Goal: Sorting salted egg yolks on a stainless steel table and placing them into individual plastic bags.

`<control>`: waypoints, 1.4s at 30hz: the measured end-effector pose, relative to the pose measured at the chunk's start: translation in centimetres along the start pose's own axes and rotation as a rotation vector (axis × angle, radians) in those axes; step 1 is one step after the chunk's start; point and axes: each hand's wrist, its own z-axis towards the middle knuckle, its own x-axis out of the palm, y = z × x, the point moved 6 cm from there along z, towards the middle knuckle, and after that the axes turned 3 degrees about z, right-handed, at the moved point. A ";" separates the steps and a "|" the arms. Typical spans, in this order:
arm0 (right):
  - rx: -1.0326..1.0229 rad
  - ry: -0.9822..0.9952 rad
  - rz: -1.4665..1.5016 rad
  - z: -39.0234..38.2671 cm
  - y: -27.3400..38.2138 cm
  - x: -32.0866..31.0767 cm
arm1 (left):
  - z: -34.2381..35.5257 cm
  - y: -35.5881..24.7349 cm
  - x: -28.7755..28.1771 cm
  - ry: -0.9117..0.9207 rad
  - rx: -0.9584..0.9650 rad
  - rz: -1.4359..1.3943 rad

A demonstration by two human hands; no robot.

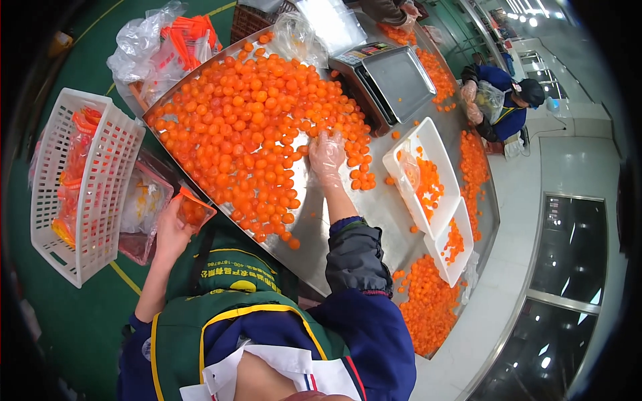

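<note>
A large pile of small round orange items [237, 127] covers the near part of the metal table [307, 237]. My right hand [326, 155], in a clear plastic glove, reaches onto the pile's right side, its fingers curled down among the pieces; what they hold is hidden. At the table's left edge my left hand [172, 224] grips an orange-edged plastic pouch [196, 208] with orange pieces inside. Just left of it are a clear bin [144, 224] and a white perforated basket [67, 180] holding orange packaging.
Right of the pile are a scale [394, 83] and two white trays [406, 177] with orange pieces. A co-worker [508, 113] holds a plastic bag across the table; another person's gloved hand [405, 17] is at the top. Orange plastic bags [184, 40] lie beyond the left edge.
</note>
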 end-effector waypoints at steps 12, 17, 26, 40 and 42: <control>0.590 0.065 1.087 -6.2 -7.7 3.9 | -0.2 -0.9 0.8 0.068 -0.062 0.041; 0.840 0.336 2.845 -9.3 -4.5 1.9 | -0.8 -1.2 0.5 0.078 -0.053 -0.016; 0.911 0.423 2.947 -12.7 10.2 -3.7 | -1.0 0.4 0.4 0.050 -0.008 -0.004; 1.052 1.223 2.615 -16.6 23.0 -9.3 | -0.7 0.5 -0.3 -0.021 0.155 0.075; 0.951 1.288 2.321 -16.9 24.2 -10.3 | -0.9 -0.2 -0.3 0.016 0.190 0.009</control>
